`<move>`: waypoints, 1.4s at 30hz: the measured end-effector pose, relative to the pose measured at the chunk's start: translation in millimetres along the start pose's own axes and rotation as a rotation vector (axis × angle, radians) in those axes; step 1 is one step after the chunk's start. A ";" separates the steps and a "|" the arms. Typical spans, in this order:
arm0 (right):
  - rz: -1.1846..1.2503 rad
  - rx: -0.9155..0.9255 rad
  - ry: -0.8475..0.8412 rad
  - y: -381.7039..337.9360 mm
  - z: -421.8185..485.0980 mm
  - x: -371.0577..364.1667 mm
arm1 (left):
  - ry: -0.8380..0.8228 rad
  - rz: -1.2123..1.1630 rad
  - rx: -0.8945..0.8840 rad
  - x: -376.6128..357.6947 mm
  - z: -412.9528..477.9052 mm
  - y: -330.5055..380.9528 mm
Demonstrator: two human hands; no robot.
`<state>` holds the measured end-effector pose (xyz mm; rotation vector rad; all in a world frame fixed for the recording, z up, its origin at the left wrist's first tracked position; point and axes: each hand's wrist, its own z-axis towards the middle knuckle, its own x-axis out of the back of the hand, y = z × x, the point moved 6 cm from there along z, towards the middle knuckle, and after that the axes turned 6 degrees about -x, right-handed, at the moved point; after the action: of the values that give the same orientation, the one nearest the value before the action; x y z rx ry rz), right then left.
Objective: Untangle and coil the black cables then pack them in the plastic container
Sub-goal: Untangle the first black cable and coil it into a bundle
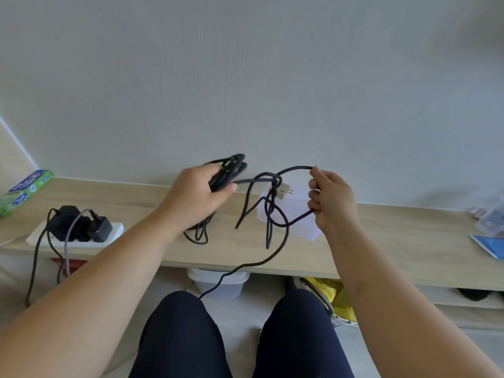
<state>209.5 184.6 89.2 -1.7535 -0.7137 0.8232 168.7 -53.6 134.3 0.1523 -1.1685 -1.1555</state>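
My left hand (pixel 200 193) grips a bundle of coiled black cable (pixel 231 169) above the wooden shelf; more loops hang below the hand onto the shelf. A tangled knot of the cable (pixel 274 181) with a small two-pin plug (pixel 283 190) hangs between my hands. My right hand (pixel 331 200) holds a loop of the same cable, pinching it at the top and gripping it lower down. One strand (pixel 281 241) trails off the shelf edge toward my knees. A clear plastic container (pixel 293 214) stands on the shelf behind the tangle, partly hidden.
A white power strip (pixel 116 230) with black adapters plugged in lies at the left of the wooden shelf (pixel 395 236). A green box (pixel 24 190) sits far left, clear plastic items (pixel 491 218) and a blue card far right. A white tub (pixel 218 282) and a yellow bag (pixel 332 293) sit below.
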 end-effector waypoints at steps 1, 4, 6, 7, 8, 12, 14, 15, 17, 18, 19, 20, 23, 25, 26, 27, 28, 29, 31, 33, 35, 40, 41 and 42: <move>-0.116 0.073 -0.002 -1.1 0.0 0.1 | 0.059 -0.032 0.063 3.4 1.9 -5.0; -0.341 0.157 -0.087 10.7 -2.2 -4.6 | 0.190 -0.473 0.320 -1.1 1.4 -22.1; -0.475 0.119 -0.124 30.8 -3.1 -7.2 | 0.197 -0.714 0.383 -14.2 -1.5 -21.7; -0.536 0.065 -0.130 42.6 -4.3 -8.1 | 0.196 -0.763 0.399 -20.3 -3.1 -21.5; -0.573 -0.025 -0.140 54.5 -6.8 -8.7 | 0.200 -0.786 0.413 -25.1 -3.9 -20.8; -0.487 -0.455 -0.244 93.9 -26.0 -11.7 | 0.243 -0.902 0.455 -38.0 -4.0 -19.9; -0.330 -0.581 -0.331 101.3 -32.4 -18.2 | 0.262 -0.941 0.433 -38.8 -2.0 -14.3; -0.242 -0.628 -0.383 102.4 -35.0 -22.6 | 0.273 -0.957 0.415 -37.4 -0.5 -10.0; -0.105 -0.655 -0.455 99.1 -35.3 -30.1 | 0.306 -0.967 0.378 -31.6 3.2 -3.2; -0.072 -0.642 -0.462 95.0 -32.4 -31.5 | 0.324 -0.948 0.360 -27.2 5.4 -1.2; -0.040 -0.621 -0.444 89.5 -27.8 -30.9 | 0.339 -0.918 0.344 -21.6 7.6 0.6; 0.004 -0.589 -0.402 82.3 -21.7 -28.2 | 0.353 -0.880 0.333 -15.3 9.2 -0.1; 0.123 -0.422 -0.252 45.3 4.9 -11.9 | 0.361 -0.719 0.309 1.2 12.9 -12.0; 0.008 -0.232 -0.227 9.6 21.0 -3.2 | 0.356 -0.578 0.338 8.5 10.8 -25.1; -0.067 -0.140 -0.240 -12.1 27.0 -2.8 | 0.366 -0.539 0.355 12.9 12.4 -29.2; -0.133 -0.067 -0.245 -29.8 30.2 -2.5 | 0.382 -0.522 0.381 16.8 11.9 -34.2; -0.181 0.003 -0.227 -51.7 34.0 -1.6 | 0.404 -0.528 0.399 23.0 16.8 -36.4; -0.212 0.060 -0.194 -69.2 36.5 -0.7 | 0.432 -0.546 0.419 28.8 19.7 -39.8; -0.236 0.150 -0.149 -106.5 37.6 -1.0 | 0.468 -0.565 0.432 42.0 32.2 -39.5; -0.241 0.205 -0.171 -137.6 33.8 -8.4 | 0.467 -0.540 0.424 50.3 45.7 -34.3; -0.279 0.258 -0.168 -159.9 26.9 -16.3 | 0.419 -0.503 0.421 49.0 56.2 -27.2; -0.452 0.383 -0.110 -191.1 11.7 -32.2 | 0.212 -0.360 0.358 21.3 70.4 0.4; -0.486 0.417 -0.101 -196.7 8.1 -34.8 | 0.192 -0.334 0.350 16.0 72.0 5.7; -0.531 0.467 -0.090 -203.6 3.5 -37.3 | 0.180 -0.319 0.345 11.0 73.9 9.1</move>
<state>168.0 217.9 289.3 -1.0456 -0.9094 0.6344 116.4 -25.1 180.2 0.7140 -1.2015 -1.1779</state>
